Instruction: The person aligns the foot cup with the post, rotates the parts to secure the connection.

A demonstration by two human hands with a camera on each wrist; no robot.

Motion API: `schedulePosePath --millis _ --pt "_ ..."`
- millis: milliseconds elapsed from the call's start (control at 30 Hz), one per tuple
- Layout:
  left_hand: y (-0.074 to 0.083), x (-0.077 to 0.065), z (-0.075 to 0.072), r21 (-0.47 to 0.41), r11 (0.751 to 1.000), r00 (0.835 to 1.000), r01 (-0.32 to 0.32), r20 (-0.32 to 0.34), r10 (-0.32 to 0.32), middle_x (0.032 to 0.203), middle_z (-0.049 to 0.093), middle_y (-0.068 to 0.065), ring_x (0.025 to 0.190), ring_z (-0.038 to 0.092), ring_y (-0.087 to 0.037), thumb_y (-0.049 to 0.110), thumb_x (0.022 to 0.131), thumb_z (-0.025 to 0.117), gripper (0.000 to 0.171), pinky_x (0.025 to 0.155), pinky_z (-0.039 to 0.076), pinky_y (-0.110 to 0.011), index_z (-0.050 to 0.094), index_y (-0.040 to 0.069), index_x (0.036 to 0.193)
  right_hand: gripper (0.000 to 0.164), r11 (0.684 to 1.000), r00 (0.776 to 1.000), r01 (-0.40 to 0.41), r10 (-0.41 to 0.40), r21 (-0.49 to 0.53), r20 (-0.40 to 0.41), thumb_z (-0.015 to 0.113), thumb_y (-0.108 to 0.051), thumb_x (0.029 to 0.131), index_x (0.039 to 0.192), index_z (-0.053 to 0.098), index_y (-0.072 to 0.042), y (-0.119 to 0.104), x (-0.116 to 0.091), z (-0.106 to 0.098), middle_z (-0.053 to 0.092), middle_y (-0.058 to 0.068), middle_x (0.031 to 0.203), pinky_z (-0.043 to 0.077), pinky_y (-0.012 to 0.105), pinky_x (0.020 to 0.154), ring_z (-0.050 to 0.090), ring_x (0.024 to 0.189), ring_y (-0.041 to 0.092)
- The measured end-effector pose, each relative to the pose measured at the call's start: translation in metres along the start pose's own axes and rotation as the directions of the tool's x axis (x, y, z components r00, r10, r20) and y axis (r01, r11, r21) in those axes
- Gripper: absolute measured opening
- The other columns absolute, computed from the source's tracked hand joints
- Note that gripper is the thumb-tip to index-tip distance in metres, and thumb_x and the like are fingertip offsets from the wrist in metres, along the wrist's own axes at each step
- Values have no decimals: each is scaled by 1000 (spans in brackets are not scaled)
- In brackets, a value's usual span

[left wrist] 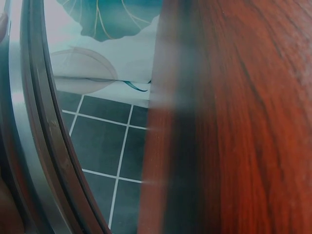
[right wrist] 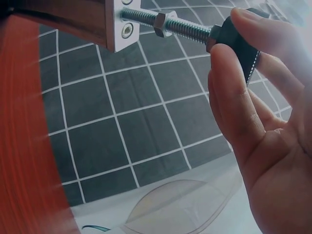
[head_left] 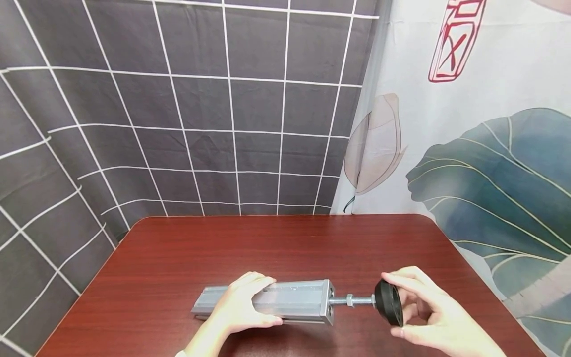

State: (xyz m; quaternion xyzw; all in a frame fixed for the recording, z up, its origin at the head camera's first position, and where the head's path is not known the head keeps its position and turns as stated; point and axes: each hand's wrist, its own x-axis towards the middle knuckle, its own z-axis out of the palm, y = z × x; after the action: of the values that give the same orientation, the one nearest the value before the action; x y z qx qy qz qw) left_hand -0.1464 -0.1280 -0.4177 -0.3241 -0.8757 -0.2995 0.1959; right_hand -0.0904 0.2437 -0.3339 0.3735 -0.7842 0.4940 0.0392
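Across the lower half of the head view runs a reddish-brown, wood-grained tabletop (head_left: 285, 243) with rounded far corners; behind it hangs a dark grey cloth (head_left: 258, 109) ruled with white lines into squares, and to the right of this a white cloth (head_left: 415, 59) printed with a blue-green leaf (head_left: 495, 178), a pale pink bud (head_left: 374, 144) and a red seal-like mark (head_left: 457, 44). Over the near part of the tabletop lies a silvery metal bar (head_left: 296, 300), roughly level; whether it touches the wood cannot be told. Of the two hands, the left hand (head_left: 243, 305) grips the bar, fingers over the far side and thumb along the near side. The right hand (head_left: 432, 310) pinches the black round foot (head_left: 389, 302) at the end of a threaded rod (head_left: 341, 301), which carries a hex nut (head_left: 350, 300) and projects from the bar's right end. In the left wrist view, the bar's grooved flank fills the left side, the tabletop's grain the right, with both cloths between; a blurred dark band crosses the wood. In the right wrist view, thumb and fingers close about the foot, a screw (right wrist: 126, 30) shows in the bar's end plate (right wrist: 117, 36), and the tabletop borders the left.
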Motion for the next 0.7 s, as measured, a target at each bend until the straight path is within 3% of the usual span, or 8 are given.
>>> schedulePosePath --millis 167,300,433,533,700 --pt "0 0 0 3 1000 1000 6 8 -6 97 61 10 90 55 -8 54 61 80 61 77 47 -27 67 19 109 81 999 998 -35 34 -16 -57 78 10 66 137 42 -5 2 0 3 40 -3 115 47 23 46 58 59 11" --pt "1 0 -1 4 1000 1000 12 5 -12 98 61 10 90 55 -8 53 60 80 61 78 47 -28 67 18 109 79 997 993 -73 71 -18 -96 77 11 65 135 44 -6 2 1 5 51 -3 96 45 27 44 55 57 12" --pt "2 -1 -1 6 1000 1000 15 5 -15 97 61 11 90 55 -8 54 60 80 62 78 47 -27 67 18 109 71 981 971 -187 176 -56 -160 79 5 65 128 49 -10 -1 2 6 53 -4 79 46 28 46 53 58 13" --pt "3 -1 -1 8 1000 1000 13 6 -13 97 60 11 90 55 -7 54 60 80 61 77 47 -27 67 18 109 65 968 955 -236 215 -83 -204 80 3 64 121 52 -13 -2 3 9 51 -4 79 45 28 47 51 62 14" --pt "4 0 0 6 1000 1000 9 -3 -9 97 61 12 90 55 -7 53 60 81 61 78 47 -26 67 18 108 66 980 961 -187 167 -73 -223 80 6 63 120 52 -12 -2 4 11 51 -3 88 46 28 47 50 66 14"
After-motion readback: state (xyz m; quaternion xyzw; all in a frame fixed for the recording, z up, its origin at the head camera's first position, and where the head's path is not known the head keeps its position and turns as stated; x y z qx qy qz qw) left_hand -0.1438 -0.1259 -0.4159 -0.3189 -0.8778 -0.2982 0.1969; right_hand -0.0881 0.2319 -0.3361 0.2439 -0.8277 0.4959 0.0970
